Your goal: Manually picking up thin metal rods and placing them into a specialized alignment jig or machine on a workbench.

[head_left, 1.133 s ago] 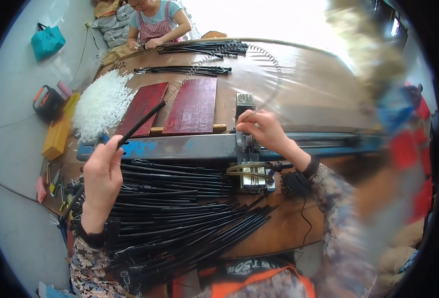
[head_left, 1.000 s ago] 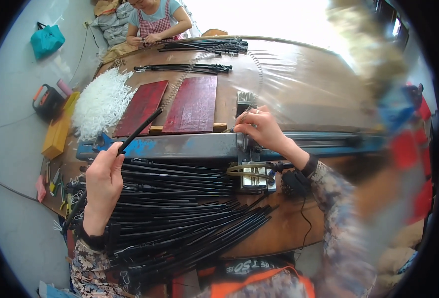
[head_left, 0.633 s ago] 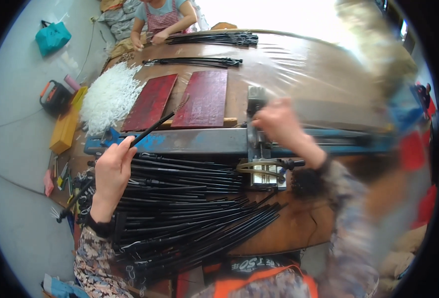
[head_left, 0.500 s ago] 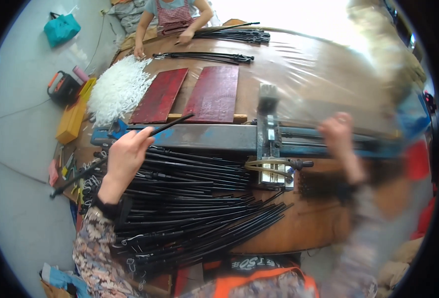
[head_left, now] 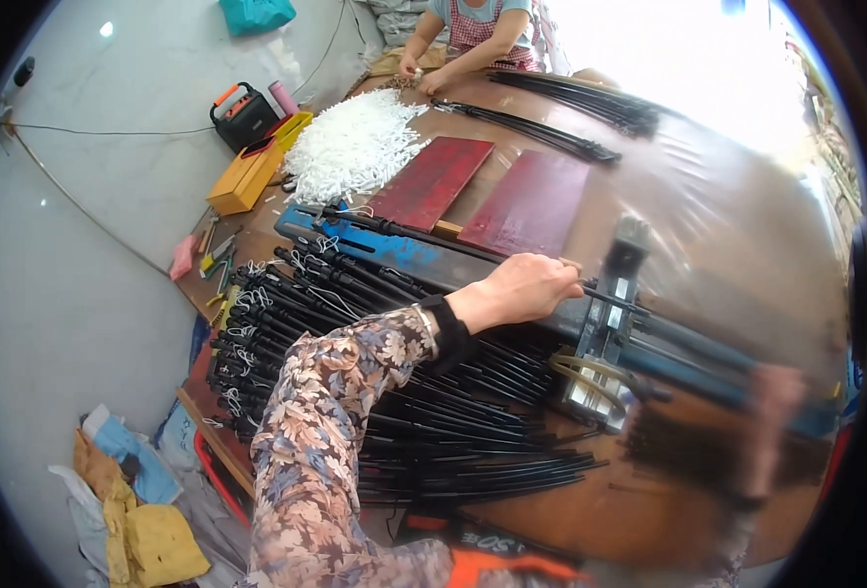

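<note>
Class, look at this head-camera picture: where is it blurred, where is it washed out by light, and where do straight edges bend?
Head view: the right hand is smeared by motion; the table's far right glares white under plastic sheeting; the blue rail curves toward the rim; the left hand stays sharp.

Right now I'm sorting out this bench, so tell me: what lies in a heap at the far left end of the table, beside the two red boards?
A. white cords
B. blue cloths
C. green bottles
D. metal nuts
A: a heap of white cords lies on the table just left of the red boards, near the yellow box.
</note>
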`<state>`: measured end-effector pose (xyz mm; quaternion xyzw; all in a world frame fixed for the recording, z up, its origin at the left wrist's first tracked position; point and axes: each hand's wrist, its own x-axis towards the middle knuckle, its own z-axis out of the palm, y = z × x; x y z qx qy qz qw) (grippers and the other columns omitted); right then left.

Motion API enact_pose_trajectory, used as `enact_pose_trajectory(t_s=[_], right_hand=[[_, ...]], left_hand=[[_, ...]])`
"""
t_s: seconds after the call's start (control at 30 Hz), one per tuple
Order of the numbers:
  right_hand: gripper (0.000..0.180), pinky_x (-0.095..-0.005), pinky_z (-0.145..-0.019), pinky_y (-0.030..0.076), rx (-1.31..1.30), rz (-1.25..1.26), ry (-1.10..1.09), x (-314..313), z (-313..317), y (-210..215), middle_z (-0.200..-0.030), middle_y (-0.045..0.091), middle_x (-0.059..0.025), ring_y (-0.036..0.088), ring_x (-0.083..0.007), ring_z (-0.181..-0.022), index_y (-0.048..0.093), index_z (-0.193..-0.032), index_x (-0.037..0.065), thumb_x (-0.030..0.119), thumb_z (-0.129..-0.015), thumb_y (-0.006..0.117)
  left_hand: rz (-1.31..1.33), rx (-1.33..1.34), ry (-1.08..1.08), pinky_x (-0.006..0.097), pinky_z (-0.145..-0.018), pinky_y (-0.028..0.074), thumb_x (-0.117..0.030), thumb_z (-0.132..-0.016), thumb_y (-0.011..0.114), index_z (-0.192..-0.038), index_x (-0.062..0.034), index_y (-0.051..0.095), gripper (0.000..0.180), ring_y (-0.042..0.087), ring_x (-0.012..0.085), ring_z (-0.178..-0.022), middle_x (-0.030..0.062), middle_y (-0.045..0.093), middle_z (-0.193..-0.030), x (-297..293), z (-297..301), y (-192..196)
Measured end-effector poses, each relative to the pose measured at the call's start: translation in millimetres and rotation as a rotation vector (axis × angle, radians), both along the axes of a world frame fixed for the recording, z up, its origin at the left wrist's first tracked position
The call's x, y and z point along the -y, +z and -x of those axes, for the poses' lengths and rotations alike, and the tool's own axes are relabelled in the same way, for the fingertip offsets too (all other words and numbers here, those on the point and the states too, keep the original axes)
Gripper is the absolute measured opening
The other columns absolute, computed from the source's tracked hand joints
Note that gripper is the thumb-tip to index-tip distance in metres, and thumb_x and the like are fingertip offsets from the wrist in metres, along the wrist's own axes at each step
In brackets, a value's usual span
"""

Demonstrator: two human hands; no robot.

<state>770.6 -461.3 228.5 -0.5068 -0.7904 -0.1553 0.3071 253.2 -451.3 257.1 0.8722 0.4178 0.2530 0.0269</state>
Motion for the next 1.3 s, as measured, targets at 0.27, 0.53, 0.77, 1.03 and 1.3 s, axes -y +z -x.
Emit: enact_pose_trajectory(t_s=[0.27,0.53,0.77,1.03,1.3], right_hand=[[0.019,-0.0459,-0.104,0.044,0.110,0.084,-0.103,29,28,14,-0.112,0.072,-0.0130,0.061,-0.0333,-0.118,0.072,-0.109,0.003,0.007,-0.092,0.066],[0.023,-0.0429,-0.094,0.041,0.005,0.065,0.157,86,115,18,-0.105,0.073,-0.0084,0.062,-0.0308,-0.109,0.072,-0.108,0.004,0.014,-0.087,0.073],[0.029,-0.0447,-0.091,0.042,-0.144,0.207,0.275,82,139,2,-0.101,0.071,-0.0081,0.062,-0.0286,-0.100,0.071,-0.113,0.005,0.014,-0.086,0.074],[0.020,-0.0416,-0.074,0.049,-0.439,0.476,0.433,76,159,-8,-0.086,0.060,-0.0167,0.061,-0.0363,-0.083,0.064,-0.106,0.001,-0.003,-0.087,0.067],[0.026,-0.0445,-0.083,0.048,0.438,0.632,0.286,139,144,21,-0.093,0.064,-0.0131,0.060,-0.0321,-0.095,0.066,-0.097,0.006,0.016,-0.076,0.077]], left_hand=[[-0.050,-0.039,-0.034,0.046,-0.065,0.053,-0.021,-0.094,0.067,-0.076,-0.0052,0.058,0.026,0.066,0.0353,-0.073,0.0153,0.063,-0.072,-1,-9,-5],[-0.017,-0.073,0.090,0.046,-0.060,0.051,-0.025,-0.095,0.065,-0.081,-0.0073,0.058,0.023,0.067,0.0346,-0.072,0.0125,0.065,-0.074,2,-15,4],[0.013,-0.081,0.102,0.045,-0.060,0.050,-0.025,-0.097,0.062,-0.081,-0.0070,0.054,0.025,0.066,0.0350,-0.071,0.0128,0.063,-0.073,5,-18,1],[-0.085,-0.098,0.091,0.043,-0.060,0.050,-0.025,-0.096,0.064,-0.080,-0.0086,0.053,0.025,0.066,0.0318,-0.070,0.0101,0.063,-0.074,8,-15,-6],[-0.469,-0.338,-0.062,0.033,-0.064,0.050,-0.028,-0.092,0.066,-0.096,-0.0147,0.060,0.015,0.065,0.0179,-0.076,-0.0001,0.059,-0.078,-32,38,11]])
